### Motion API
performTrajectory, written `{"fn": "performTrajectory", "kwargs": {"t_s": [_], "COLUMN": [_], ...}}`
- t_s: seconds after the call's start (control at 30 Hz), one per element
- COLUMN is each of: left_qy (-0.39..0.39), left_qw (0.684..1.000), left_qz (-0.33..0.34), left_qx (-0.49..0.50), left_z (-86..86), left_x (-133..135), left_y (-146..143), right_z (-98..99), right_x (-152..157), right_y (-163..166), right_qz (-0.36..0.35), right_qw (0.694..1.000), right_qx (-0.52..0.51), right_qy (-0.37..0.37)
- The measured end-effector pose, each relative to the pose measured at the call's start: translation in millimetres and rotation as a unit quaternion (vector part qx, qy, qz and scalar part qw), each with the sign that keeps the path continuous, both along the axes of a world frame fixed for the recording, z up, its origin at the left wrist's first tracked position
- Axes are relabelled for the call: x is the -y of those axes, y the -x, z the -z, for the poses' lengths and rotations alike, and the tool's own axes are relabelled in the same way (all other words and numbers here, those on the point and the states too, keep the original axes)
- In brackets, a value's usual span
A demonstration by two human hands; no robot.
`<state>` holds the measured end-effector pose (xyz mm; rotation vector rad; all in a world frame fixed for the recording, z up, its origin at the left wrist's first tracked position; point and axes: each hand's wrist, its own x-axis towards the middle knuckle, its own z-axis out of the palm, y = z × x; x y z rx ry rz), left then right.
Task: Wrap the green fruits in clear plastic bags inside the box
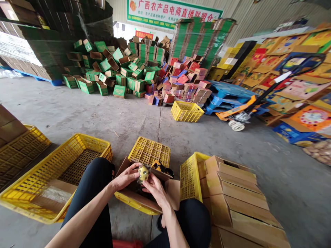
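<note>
Between my two hands is a round yellow fruit (143,173) with dark patches; its exact kind cannot be made out. My left hand (127,177) grips its left side with the fingertips. From the lower right, my right hand (155,190) pinches it too. Both hands are above an open cardboard box (172,193), whose dark contents are mostly hidden by my hands. This box rests on a yellow plastic crate (137,204). Just behind, an orange and black tool (160,166) lies by an upturned yellow crate (148,150).
To my left stands a yellow crate (85,146) with a cardboard piece (53,196) inside. Flattened cartons (243,199) fill a crate at my right. Farther off are a yellow crate (187,112), a pallet jack (240,115), blue pallets (227,90) and piled green boxes (120,90).
</note>
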<state>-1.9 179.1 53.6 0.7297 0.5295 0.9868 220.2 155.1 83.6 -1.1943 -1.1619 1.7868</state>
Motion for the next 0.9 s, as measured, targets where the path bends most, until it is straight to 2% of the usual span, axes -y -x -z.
{"fn": "performTrajectory", "kwargs": {"t_s": [0.23, 0.53, 0.73, 0.9], "left_qy": [-0.022, 0.031, 0.054, 0.078], "left_qw": [0.999, 0.992, 0.988, 0.99], "left_qz": [-0.015, -0.059, -0.072, -0.086], "left_qx": [-0.044, -0.11, -0.122, -0.085], "left_z": [-1.3, -13.8, -7.4, -1.5], "left_x": [-5, 0, -1, -4], "left_y": [-1, -2, 0, 3], "right_z": [-5.9, -8.9, -15.9, -12.8], "right_x": [-6, -9, -5, -7], "right_y": [-8, -7, -4, -5], "right_qz": [0.052, 0.064, 0.049, 0.063], "right_qw": [0.995, 0.974, 0.975, 0.987], "right_qx": [0.064, 0.16, 0.161, 0.097], "right_qy": [-0.061, -0.146, -0.147, -0.112]}}
